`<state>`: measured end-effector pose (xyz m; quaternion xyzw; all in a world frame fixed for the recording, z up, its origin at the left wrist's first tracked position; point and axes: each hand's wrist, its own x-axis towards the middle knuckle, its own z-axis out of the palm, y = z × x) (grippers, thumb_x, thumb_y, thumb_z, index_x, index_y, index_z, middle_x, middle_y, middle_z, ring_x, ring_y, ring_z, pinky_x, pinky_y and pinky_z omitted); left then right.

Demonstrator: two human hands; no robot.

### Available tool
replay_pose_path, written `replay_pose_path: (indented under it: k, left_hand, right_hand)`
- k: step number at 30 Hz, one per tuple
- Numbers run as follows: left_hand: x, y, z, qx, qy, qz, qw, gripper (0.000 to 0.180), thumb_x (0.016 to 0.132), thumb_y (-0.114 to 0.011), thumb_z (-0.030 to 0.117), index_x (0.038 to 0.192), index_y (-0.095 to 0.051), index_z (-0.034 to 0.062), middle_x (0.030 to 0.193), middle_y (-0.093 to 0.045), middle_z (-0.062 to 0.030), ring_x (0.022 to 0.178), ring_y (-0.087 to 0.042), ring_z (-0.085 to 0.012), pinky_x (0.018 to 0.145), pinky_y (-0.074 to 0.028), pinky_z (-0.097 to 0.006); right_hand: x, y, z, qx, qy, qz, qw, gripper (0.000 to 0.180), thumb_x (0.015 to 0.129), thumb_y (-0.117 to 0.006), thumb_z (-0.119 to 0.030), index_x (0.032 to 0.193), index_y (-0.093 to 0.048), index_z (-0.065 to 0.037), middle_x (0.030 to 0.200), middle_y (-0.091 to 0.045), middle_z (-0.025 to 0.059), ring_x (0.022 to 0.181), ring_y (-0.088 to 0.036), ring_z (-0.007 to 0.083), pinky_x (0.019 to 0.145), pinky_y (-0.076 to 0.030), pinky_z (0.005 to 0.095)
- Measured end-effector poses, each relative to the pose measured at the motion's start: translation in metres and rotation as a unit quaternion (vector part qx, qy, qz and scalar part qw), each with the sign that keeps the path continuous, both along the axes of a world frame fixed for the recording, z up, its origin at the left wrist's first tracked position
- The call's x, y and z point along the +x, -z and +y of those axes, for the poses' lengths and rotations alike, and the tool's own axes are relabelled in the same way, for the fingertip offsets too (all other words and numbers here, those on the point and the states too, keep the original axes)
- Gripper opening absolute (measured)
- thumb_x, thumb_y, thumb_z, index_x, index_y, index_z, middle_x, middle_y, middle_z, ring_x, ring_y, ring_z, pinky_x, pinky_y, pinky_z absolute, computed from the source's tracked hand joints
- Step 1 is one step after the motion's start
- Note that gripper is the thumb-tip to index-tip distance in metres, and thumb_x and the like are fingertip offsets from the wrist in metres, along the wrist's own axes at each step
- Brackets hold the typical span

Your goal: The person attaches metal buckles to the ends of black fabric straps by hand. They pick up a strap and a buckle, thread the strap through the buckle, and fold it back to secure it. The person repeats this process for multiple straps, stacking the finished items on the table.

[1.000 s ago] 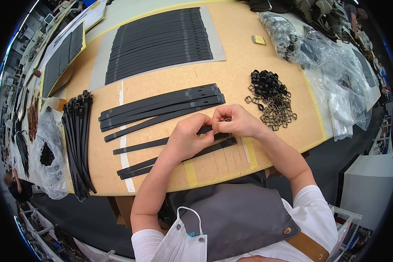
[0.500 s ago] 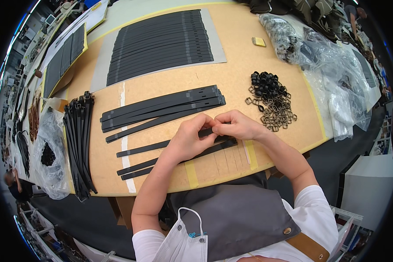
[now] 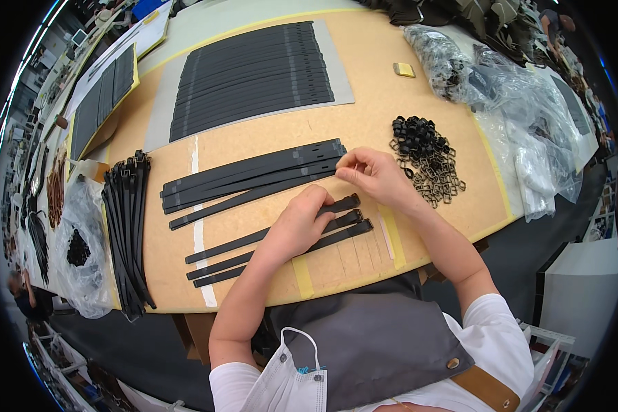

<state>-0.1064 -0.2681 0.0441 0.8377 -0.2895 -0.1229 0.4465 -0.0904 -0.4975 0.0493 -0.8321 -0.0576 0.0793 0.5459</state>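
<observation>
My left hand [image 3: 302,221] is closed around a black strap [image 3: 226,247], the farthest of three lying nearest me. A buckle [image 3: 351,202] sits on that strap's right end, beyond my fingers. The two straps nearer me, one of them a buckled strap [image 3: 347,235], lie side by side beneath my wrist. My right hand [image 3: 378,178] is raised to the right, thumb and fingertips pinched together. Those fingertips meet the right ends of a stack of black straps [image 3: 254,172]; whether they grip one is hidden.
Metal buckles [image 3: 438,175] and black loops [image 3: 415,134] are heaped at right. Flat straps cover a grey board [image 3: 342,89] at the back. Finished-looking straps [image 3: 125,230] hang over the left edge. Plastic bags [image 3: 539,172] lie far right, near a small yellow block [image 3: 404,70].
My hands were together over the strap's end and are now apart. My right hand moved up toward the strap stack; my left stayed on the strap, whose buckled end now shows.
</observation>
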Motion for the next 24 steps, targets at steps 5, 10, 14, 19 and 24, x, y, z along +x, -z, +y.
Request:
replay_pose_path:
  k: [5, 10, 14, 19, 24]
  left_hand:
    - [-0.007, -0.006, -0.003, 0.001, 0.024, -0.046, 0.999, 0.016, 0.092, -0.074, 0.006, 0.099, -0.062, -0.0011, 0.095, -0.062, -0.0145, 0.094, -0.062, -0.0348, 0.084, -0.053, -0.041]
    - [-0.005, -0.007, -0.001, 0.055, 0.045, -0.025, 0.997, 0.015, 0.091, -0.074, 0.005, 0.099, -0.063, -0.0011, 0.101, -0.061, -0.0140, 0.099, -0.060, -0.0339, 0.086, -0.053, -0.040]
    - [0.008, -0.002, 0.004, 0.030, -0.050, -0.177, 0.982, 0.017, 0.089, -0.075, 0.004, 0.104, -0.066, 0.0012, 0.108, -0.064, -0.0121, 0.106, -0.059, -0.0319, 0.093, -0.050, -0.041]
    - [0.022, -0.010, 0.014, 0.079, -0.076, -0.263, 0.959, 0.027, 0.086, -0.079, 0.007, 0.111, -0.071, 0.0068, 0.109, -0.069, -0.0055, 0.113, -0.058, -0.0292, 0.102, -0.043, -0.044]
    - [0.021, -0.019, 0.015, 0.046, -0.036, -0.214, 0.975, 0.024, 0.087, -0.081, 0.013, 0.109, -0.074, 0.0099, 0.088, -0.068, -0.0047, 0.082, -0.065, -0.0240, 0.073, -0.052, -0.036]
  right_hand:
    - [0.004, 0.009, 0.001, -0.182, 0.022, -0.139, 0.973, 0.027, 0.089, -0.081, -0.020, 0.110, -0.070, -0.007, 0.099, -0.061, 0.0049, 0.086, -0.060, 0.0188, 0.079, -0.053, 0.0323]
    - [0.006, 0.013, 0.002, -0.195, 0.009, -0.175, 0.965, 0.026, 0.089, -0.080, -0.018, 0.109, -0.068, -0.007, 0.100, -0.062, 0.0066, 0.089, -0.062, 0.0207, 0.083, -0.054, 0.0345]
    - [0.006, 0.011, 0.002, -0.173, -0.006, -0.178, 0.969, 0.024, 0.089, -0.079, -0.014, 0.108, -0.068, -0.006, 0.100, -0.062, 0.0083, 0.091, -0.064, 0.0210, 0.083, -0.056, 0.0333]
    - [0.001, 0.015, 0.000, -0.078, -0.047, -0.089, 0.992, 0.017, 0.094, -0.078, -0.015, 0.104, -0.069, -0.004, 0.093, -0.065, 0.0042, 0.085, -0.062, 0.0141, 0.081, -0.053, 0.0293]
    - [-0.003, 0.019, -0.012, 0.112, -0.065, 0.048, 0.990, 0.022, 0.098, -0.075, -0.024, 0.103, -0.073, -0.002, 0.084, -0.071, 0.0013, 0.079, -0.062, 0.0086, 0.075, -0.052, 0.0283]
